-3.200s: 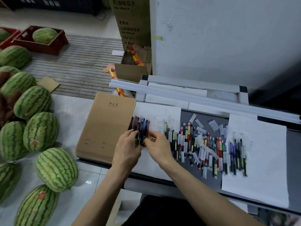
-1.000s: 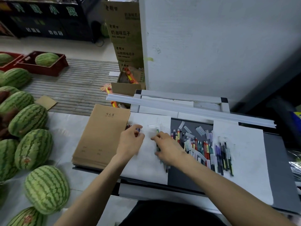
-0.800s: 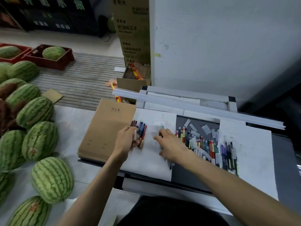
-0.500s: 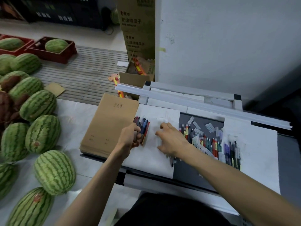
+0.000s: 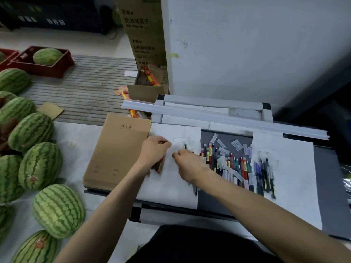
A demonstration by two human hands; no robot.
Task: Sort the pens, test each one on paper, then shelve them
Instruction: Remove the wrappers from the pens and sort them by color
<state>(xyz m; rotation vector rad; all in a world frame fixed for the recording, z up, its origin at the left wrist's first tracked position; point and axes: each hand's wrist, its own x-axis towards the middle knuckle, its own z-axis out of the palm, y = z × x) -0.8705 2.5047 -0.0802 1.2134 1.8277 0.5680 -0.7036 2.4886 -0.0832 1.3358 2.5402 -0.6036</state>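
Note:
My left hand (image 5: 153, 150) lies curled over a small bundle of pens (image 5: 158, 168) on the left white sheet (image 5: 171, 192); only the pens' lower ends show below the palm. Just to its right, my right hand (image 5: 187, 164) rests on the same sheet with fingers curled. A dark green pen (image 5: 185, 146) runs under my right hand, and I cannot tell if the hand holds it. A loose pile of mixed pens (image 5: 228, 164) lies on the grey tabletop (image 5: 326, 179). More pens (image 5: 266, 175) lie in a row on the right white sheet (image 5: 296, 168).
A stack of brown notebooks (image 5: 117, 149) lies left of the sheet. Clear wrappers (image 5: 236, 145) are scattered behind the pens. Long white strips (image 5: 228, 120) run along the table's back. Several watermelons (image 5: 57, 209) cover the floor at left; an open cardboard box (image 5: 146, 92) stands by the wall.
My left hand has closed down over the pen bundle, hiding its upper ends. My right hand has moved a little left, closer to the left hand. The camera view has shifted slightly.

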